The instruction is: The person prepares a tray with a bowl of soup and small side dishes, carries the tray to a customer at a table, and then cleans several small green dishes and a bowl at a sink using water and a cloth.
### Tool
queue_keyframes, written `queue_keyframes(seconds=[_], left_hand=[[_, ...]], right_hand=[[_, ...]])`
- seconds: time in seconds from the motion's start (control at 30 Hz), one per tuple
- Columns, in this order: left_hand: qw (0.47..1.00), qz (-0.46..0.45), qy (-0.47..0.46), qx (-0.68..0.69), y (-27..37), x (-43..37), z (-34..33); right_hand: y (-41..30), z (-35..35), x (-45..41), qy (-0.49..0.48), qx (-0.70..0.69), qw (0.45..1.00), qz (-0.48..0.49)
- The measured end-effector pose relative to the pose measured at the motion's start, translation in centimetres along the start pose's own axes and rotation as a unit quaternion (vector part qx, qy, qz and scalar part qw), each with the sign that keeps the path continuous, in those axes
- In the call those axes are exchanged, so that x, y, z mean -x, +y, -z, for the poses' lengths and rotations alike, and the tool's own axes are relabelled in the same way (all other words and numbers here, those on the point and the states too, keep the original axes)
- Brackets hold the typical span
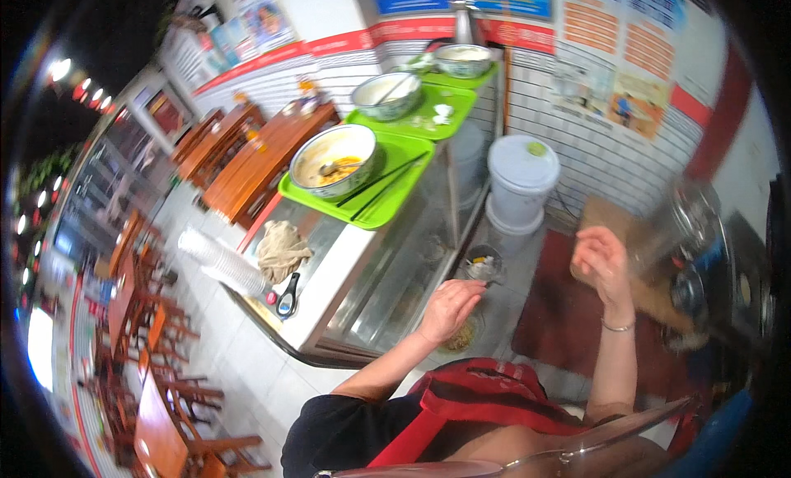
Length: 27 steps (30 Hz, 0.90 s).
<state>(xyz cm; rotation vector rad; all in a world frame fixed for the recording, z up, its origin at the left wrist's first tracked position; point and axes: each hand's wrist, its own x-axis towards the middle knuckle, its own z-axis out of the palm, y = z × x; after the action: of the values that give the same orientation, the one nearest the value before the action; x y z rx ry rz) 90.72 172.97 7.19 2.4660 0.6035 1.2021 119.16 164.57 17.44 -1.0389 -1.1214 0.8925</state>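
My left hand (453,311) hovers in front of the glass-sided counter (337,292), fingers loosely bent; nothing can be made out in it. Off to the right, my right hand (600,261) is raised above a dark red floor mat (544,292), fingers half curled around nothing visible. On the counter, a green tray (395,193) carries a used patterned bowl (334,159) with food remains and a spoon, and black chopsticks (389,187) lie beside the bowl. Behind it, a second green tray (457,116) holds another bowl (386,96) and crumpled tissue (442,114).
A third bowl (463,61) sits farther back on the counter. A beige cloth (283,252), a black-handled tool (288,299) and stacked clear cups (222,261) occupy its near end. White lidded buckets (522,169) stand by the wall. Wooden tables (272,159) line the left side.
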Motion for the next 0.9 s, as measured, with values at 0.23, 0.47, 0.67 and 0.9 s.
queue_keyframes(seconds=[0.23, 0.47, 0.67, 0.9], left_hand=[[0.987, 0.084, 0.089, -0.107, -0.9, -3.9, 0.1], [0.915, 0.244, 0.314, -0.061, 0.0, -10.5, -0.3], [0.8, 0.331, 0.475, 0.158, -1.0, -13.5, 3.7], [0.671, 0.4, 0.537, 0.319, -3.2, -12.0, 12.4]], right_hand=[[4.3, 8.1, -11.9, -0.136, -0.087, 0.985, -0.067], [5.9, 12.5, -21.8, -0.243, 0.193, 0.945, -0.102], [5.9, 12.7, -28.6, -0.302, 0.227, 0.926, -0.026], [6.0, 5.7, -31.1, -0.414, 0.124, 0.899, 0.07]])
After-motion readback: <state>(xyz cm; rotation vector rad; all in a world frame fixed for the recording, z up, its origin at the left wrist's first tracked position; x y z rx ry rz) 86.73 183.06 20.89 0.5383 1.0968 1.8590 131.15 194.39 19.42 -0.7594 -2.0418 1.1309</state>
